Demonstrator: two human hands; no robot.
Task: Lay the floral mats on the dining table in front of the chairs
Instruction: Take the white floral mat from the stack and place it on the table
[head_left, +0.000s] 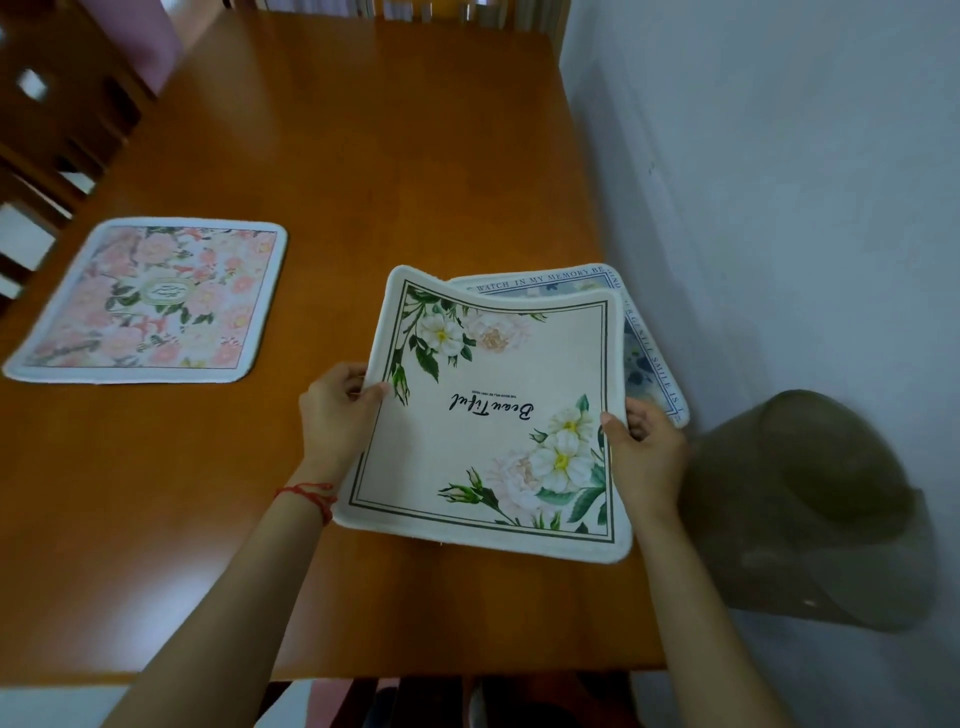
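Note:
A cream floral mat (488, 441) with white flowers and the word "Beautiful" is held just above the wooden dining table (363, 156). My left hand (337, 410) pinches its left edge, thumb on top. My right hand (644, 457) grips its right edge. The mat's far side curls upward. Under it lies a blue-bordered mat (649, 343) with printed lettering, mostly hidden. A pink floral mat (156, 301) lies flat at the table's left side, in front of a wooden chair (47, 135).
A white wall (779, 208) runs close along the table's right edge. A dark olive rounded object (810, 509) sits low between table and wall. A chair back (467, 10) shows at the far end. Another chair (415, 696) is at the near edge.

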